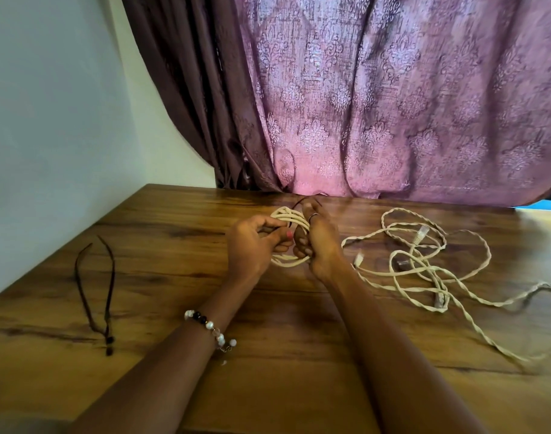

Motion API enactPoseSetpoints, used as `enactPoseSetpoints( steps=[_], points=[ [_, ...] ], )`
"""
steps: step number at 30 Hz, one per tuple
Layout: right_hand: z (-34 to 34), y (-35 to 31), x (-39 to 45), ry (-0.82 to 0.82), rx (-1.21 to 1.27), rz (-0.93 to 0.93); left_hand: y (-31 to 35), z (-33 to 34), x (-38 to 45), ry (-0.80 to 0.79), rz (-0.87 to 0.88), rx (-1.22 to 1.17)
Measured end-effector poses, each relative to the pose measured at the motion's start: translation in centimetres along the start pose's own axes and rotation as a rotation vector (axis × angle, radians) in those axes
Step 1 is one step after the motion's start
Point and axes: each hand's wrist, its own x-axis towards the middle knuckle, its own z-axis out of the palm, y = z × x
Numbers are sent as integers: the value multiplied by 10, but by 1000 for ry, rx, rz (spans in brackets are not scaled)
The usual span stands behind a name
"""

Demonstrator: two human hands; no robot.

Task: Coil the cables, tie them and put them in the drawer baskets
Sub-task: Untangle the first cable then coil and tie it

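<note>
Between both hands, above the table near its far edge: coil of cream cable, looking light, limp and springy, likely wanting to loosen unless pinched where the loops cross. Best taken across the whole bundle, not by one strand. Being clamped at its right side by right hand, fingers curled shut around the loops. Being met at its left side by left hand, nearly closed, fingertips pinching something thin and dark, probably a tie arching over the coil's top; hard telling for sure. Lying well to the right, loose cables sprawling tangled, plugs showing, still needing coiling. Lying far left, apart, spare ties, thin and floppy. No drawer baskets showing.
</note>
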Motion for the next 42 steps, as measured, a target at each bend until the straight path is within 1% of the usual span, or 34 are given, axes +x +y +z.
enactPoseSetpoints(
  steps=[3, 5, 13, 16, 18, 20, 21, 24, 26, 28, 31, 33, 34, 36, 39, 42],
  points=[
    [-4, 0, 0, -70, -55, -61, 3, -2, -1, -72, -26, -13],
    [-5, 0, -2, -109, -50, -78, 5, -4, -2, -84, -22, -11],
    [-4, 0, -3, -111, -66, -108, 5, -7, 2, -27, 12, -91],
    [-1, 2, -5, -128, -110, -149, 3, -9, 5, 27, 73, -57],
    [0, 3, -6, -132, -179, -173, 0, -11, 7, 47, 149, 34],
    [-1, 3, -4, -133, -255, -248, -1, -12, 7, 56, 203, 116],
    [-2, 2, -3, -141, -289, -321, -1, -11, 7, 66, 189, 111],
    [-3, 5, 2, -185, -386, -527, 1, -12, 8, 117, 47, -31],
    [0, 6, 1, -192, -394, -571, 0, -13, 11, 132, -19, -98],
    [1, 11, 4, -165, -410, -609, -1, -13, 11, 134, -27, -104],
    [3, 17, 7, -168, -581, -740, -6, -13, 14, 144, -14, -76],
    [2, 18, 8, -173, -656, -782, -8, -13, 16, 137, -4, -66],
    [2, 18, 8, -163, -662, -794, -8, -14, 16, 130, 0, -58],
    [1, 16, 7, -125, -595, -779, -8, -14, 16, 107, 9, -33],
    [-3, 11, 6, -97, -440, -628, -8, -13, 15, 55, 38, 11],
    [-5, 9, 5, -90, -392, -552, -7, -11, 13, 40, 115, 73]
  ],
)
